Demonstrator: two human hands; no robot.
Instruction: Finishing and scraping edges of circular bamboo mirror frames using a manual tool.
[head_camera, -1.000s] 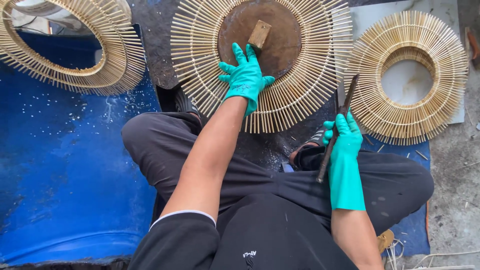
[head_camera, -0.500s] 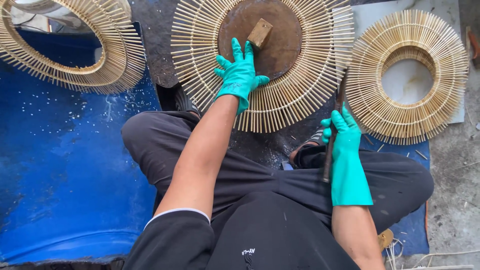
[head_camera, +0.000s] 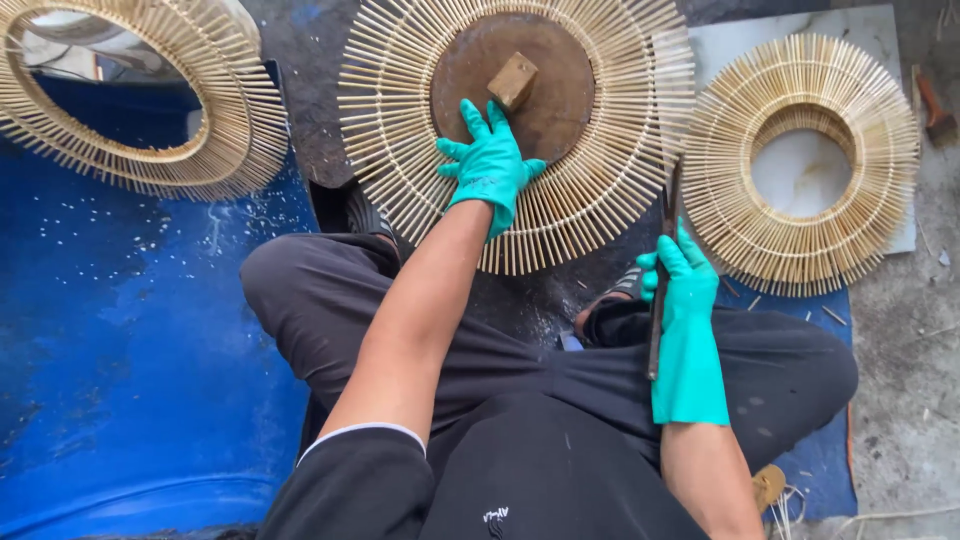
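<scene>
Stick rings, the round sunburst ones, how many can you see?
3. One at top left, cut by the frame; one in the middle under the left hand; one at right beyond the right hand.

A craft workshop on the ground — sunburst stick rings (head_camera: 515, 130) at twelve, ten (head_camera: 140, 100) and two o'clock (head_camera: 800, 165), blue tarp (head_camera: 130, 350), gritty concrete floor (head_camera: 905, 400).
</scene>
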